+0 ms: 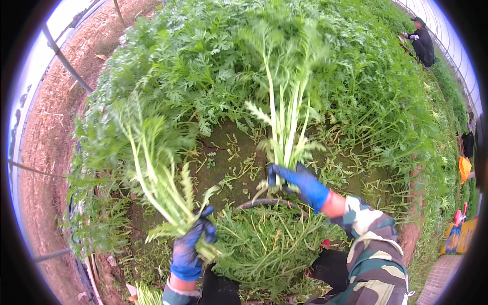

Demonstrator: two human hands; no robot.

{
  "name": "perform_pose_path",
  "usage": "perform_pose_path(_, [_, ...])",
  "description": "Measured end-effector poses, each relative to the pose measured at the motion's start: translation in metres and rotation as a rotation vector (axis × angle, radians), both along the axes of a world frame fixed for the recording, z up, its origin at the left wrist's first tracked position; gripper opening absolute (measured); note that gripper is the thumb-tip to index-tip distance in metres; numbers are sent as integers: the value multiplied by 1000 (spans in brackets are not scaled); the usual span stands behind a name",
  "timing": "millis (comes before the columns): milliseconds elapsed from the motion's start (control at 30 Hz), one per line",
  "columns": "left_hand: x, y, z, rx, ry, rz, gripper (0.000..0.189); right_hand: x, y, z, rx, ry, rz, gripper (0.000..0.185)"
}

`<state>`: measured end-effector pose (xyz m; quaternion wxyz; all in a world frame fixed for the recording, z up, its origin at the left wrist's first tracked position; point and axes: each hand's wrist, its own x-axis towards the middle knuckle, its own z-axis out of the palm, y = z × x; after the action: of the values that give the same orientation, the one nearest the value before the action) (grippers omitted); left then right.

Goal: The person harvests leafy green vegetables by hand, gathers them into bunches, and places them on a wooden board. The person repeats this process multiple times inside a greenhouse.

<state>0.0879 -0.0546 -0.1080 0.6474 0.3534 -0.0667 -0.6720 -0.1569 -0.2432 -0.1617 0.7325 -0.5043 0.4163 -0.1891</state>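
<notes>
My left hand [194, 240], in a blue glove, is closed around the lower stems of a bunch of leafy greens [156, 187], whose tops lean up and to the left. In my right hand [297, 183], also gloved in blue, is a second bunch of greens [286, 114], held by its base with the leaves upright and somewhat blurred. Between and below my hands lies a heap of loose green trimmings [267, 244], with a dark curved rim or handle [267, 203] at its far edge. The cut stem ends show below my left hand.
Dense standing greens [213, 57] fill the far side. Bare soil [225, 152] with scattered leaves lies ahead. Metal poles [65, 61] stand at left. A person [421, 44] crouches far right. A yellow bag [467, 234] lies right; cut stems [148, 295] lie at lower left.
</notes>
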Motion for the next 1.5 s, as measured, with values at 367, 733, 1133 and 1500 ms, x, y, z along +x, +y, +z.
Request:
perform_pose_path(367, [-81,51,94,-105,-891,-379,32,-39,176,145,-9,-82,372,38])
perform_pose_path(733, [-85,122,105,-869,-1398,-494,31,-47,225,147,-168,-222,734,36])
perform_pose_path(1133, [-97,124,100,-642,-1661,-334,32,-47,261,126,-424,-168,528,24])
perform_pose_path(1500, [-76,104,60,-192,-1786,-204,40,-46,224,152,-749,322,276,101])
